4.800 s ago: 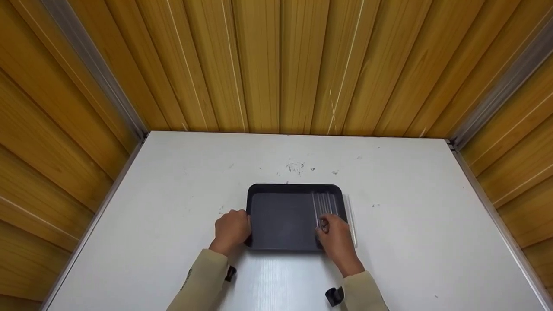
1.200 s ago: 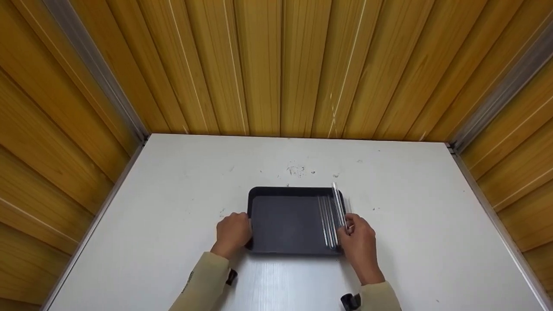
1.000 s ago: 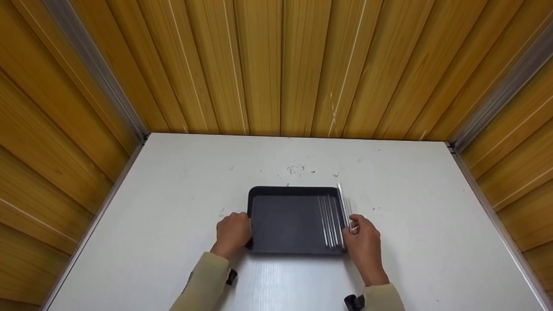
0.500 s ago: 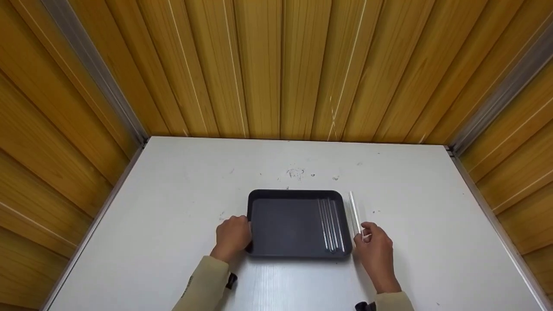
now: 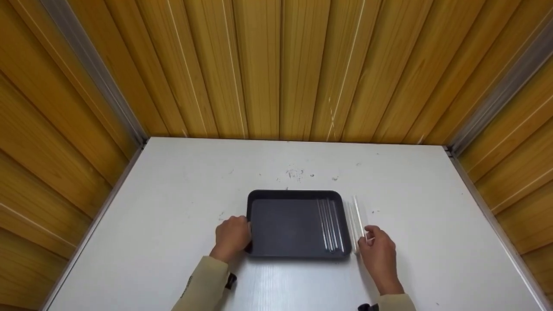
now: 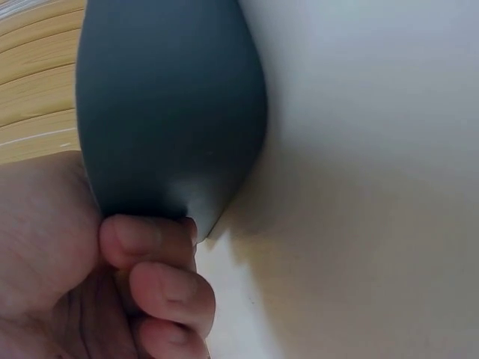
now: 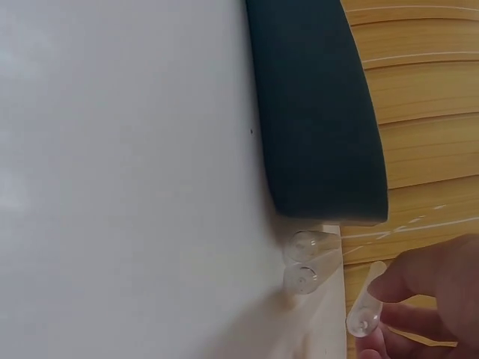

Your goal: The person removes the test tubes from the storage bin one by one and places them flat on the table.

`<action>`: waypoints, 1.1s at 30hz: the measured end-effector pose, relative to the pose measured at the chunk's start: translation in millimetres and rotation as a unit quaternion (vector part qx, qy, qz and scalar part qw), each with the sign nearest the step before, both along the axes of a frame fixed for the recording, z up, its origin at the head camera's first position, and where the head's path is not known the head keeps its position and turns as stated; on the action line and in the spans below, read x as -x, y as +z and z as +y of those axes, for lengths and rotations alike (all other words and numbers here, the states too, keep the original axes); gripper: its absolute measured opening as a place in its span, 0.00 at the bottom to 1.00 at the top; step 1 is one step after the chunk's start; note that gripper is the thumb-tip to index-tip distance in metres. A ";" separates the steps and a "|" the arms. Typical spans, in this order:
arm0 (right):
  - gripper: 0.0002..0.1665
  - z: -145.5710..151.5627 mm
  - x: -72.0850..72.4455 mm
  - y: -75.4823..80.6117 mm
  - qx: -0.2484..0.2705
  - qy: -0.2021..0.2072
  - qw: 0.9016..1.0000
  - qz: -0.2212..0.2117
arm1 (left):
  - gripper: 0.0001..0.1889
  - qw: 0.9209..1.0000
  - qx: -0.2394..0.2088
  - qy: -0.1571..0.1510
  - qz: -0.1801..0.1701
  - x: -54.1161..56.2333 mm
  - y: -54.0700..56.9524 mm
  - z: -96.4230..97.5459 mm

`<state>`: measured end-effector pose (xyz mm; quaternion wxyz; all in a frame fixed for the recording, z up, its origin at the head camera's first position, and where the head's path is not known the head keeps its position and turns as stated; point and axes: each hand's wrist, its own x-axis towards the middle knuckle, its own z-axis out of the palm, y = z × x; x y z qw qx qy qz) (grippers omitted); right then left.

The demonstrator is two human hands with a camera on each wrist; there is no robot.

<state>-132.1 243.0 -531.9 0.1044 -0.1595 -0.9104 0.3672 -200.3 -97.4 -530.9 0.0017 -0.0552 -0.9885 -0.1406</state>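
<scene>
My left hand (image 5: 233, 235) grips the left rim of a dark grey tray (image 5: 281, 255), its fingers curled against the tray's outer wall (image 6: 172, 112) in the left wrist view. Several clear test tubes (image 5: 330, 226) lie side by side along the right part of the tray. Beyond the right rim, my right hand (image 5: 380, 252) pinches one clear test tube (image 5: 358, 216) between thumb and fingers. Its rounded end (image 7: 364, 321) shows in the right wrist view, raised off the table. Two more test tubes (image 7: 303, 262) lie on the table, close alongside the tray.
The white table (image 5: 194, 172) carries dark scuff marks (image 5: 295, 174) behind the tray. Yellow wood-look panels (image 5: 302, 73) wall in the back and both sides, with metal posts (image 5: 497, 86) at the corners.
My right hand has come from over the tray, past its right rim, taking a test tube along and lowering it toward the tubes on the table. My left hand stays on the tray.
</scene>
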 end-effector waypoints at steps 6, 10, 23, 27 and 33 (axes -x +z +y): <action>0.17 2.9 -1.1 -4.1 -0.012 0.009 1.000 0.005 | 0.13 1.000 -0.001 0.003 0.001 -0.8 1.8 0.9; 0.16 4.4 -0.2 -5.5 -0.018 0.013 1.000 0.010 | 0.13 1.000 -0.001 0.009 -0.002 -0.9 3.8 1.4; 0.17 8.0 3.1 -9.2 -0.007 0.026 1.000 -0.016 | 0.13 1.000 0.001 0.009 -0.003 -0.9 1.6 0.1; 0.16 7.6 4.2 -10.9 -0.007 0.027 1.000 -0.014 | 0.12 1.000 -0.002 0.009 -0.005 -0.2 0.6 0.0; 0.16 7.2 5.7 -13.1 -0.007 0.024 1.000 -0.006 | 0.13 1.000 -0.002 0.011 -0.007 0.4 -0.4 0.0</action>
